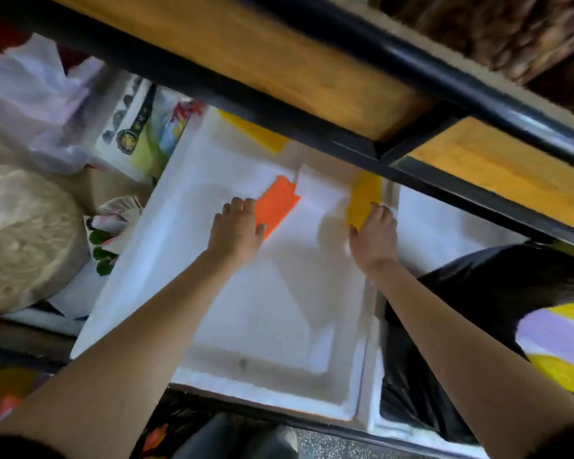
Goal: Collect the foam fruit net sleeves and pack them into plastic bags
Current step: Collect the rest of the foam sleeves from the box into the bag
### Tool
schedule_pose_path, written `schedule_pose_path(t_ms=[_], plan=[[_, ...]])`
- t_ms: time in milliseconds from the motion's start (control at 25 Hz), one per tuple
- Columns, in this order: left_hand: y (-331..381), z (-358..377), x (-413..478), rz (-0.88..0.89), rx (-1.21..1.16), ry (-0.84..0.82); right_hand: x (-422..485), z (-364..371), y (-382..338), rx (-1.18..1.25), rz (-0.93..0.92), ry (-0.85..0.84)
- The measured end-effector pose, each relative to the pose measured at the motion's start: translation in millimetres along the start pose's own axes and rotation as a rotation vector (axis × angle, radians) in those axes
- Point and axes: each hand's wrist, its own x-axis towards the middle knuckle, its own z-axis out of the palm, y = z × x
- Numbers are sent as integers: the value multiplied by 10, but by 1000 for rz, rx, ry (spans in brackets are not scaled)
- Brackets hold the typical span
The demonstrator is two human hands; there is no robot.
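Note:
Both my arms reach into a white foam box (pixel 232 369) under a wooden shelf. My left hand (pixel 237 228) grips the lower end of a flat orange foam net sleeve (pixel 279 202) lying on the box floor. My right hand (pixel 375 235) grips a yellow foam net sleeve (pixel 363 197) against the box's right wall. A third yellow sleeve (pixel 256 130) lies at the far side of the box, partly hidden by the shelf frame. At the right, a black plastic bag (pixel 471 293) holds purple and yellow sleeves (pixel 557 342).
A black metal frame (pixel 279 114) with wooden boards (pixel 246 48) overhangs the box closely. A second white foam box (pixel 444 226) sits to the right. Left of the box are a clear plastic bag (pixel 34 94), a round woven object (pixel 20 236) and printed packaging (pixel 140 127).

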Motion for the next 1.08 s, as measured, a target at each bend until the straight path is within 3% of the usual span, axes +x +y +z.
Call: schedule_pose_path(t_ms=[160,320,480,560,640,720,840,880,1000,1080], plan=[[8,280,214,-15,1,-39,219,147,41,-72,31,67],[-20,454,336,-21,-161,-21,231,144,-33,387,74,111],[-113,424,207,-3,-456,79,-102,220,-351,572,-107,88],[-120,381,12,-79,-639,115,-352,264,-575,703,-198,18],[-76,301,-200,-187,-854,43,-585,291,-762,764,-299,-68],[-41,200,-373,-225,-1032,-16,-767,325,-869,757,-435,-157],[-167,103,-494,-309,-965,57,-821,320,-874,712,-578,-308],[-256,91,-506,-353,-887,110,-764,309,-846,711,-590,-265],[-518,32,-541,-412,-762,173,-347,366,-746,511,-545,79],[-623,-6,-579,-397,-753,194,-1,436,-706,288,-400,56]])
